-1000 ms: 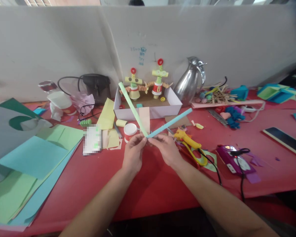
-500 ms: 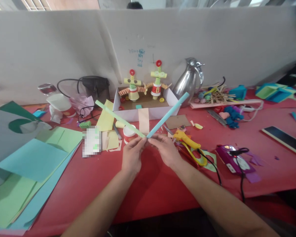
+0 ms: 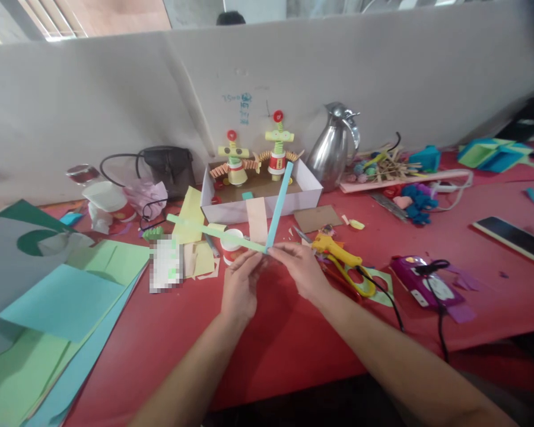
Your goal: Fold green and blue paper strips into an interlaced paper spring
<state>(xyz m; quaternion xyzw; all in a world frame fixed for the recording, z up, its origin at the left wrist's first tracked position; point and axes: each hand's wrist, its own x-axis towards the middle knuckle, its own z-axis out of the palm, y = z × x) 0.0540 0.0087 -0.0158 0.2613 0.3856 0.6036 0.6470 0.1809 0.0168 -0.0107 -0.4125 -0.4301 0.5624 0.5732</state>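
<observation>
My left hand (image 3: pixel 241 281) and my right hand (image 3: pixel 299 268) meet over the red table, fingertips closed together where two paper strips join. The light green paper strip (image 3: pixel 213 232) runs from this joint up to the left. From the same joint a blue paper strip (image 3: pixel 279 204) rises, leaning slightly right. The fingers cover the strips' lower ends, so how they are joined is hidden. Just behind my left fingers stands a red and white paper cup (image 3: pixel 232 254). To the right of my right hand lies a yellow glue gun (image 3: pixel 336 250), close to yellow-handled scissors (image 3: pixel 362 286).
A white box (image 3: pixel 302 204) holds two paper-cup figures (image 3: pixel 237 172) at the back. Beside it stands a steel jug (image 3: pixel 333 145). Coloured paper sheets (image 3: pixel 62 302) lie at left. A purple power strip (image 3: pixel 422 283) with black cords and a phone (image 3: pixel 516 240) are at right.
The green strip has swung lower toward the left, and the blue strip has turned more upright. Both hands stay together at the joint. The camera view has tilted slightly.
</observation>
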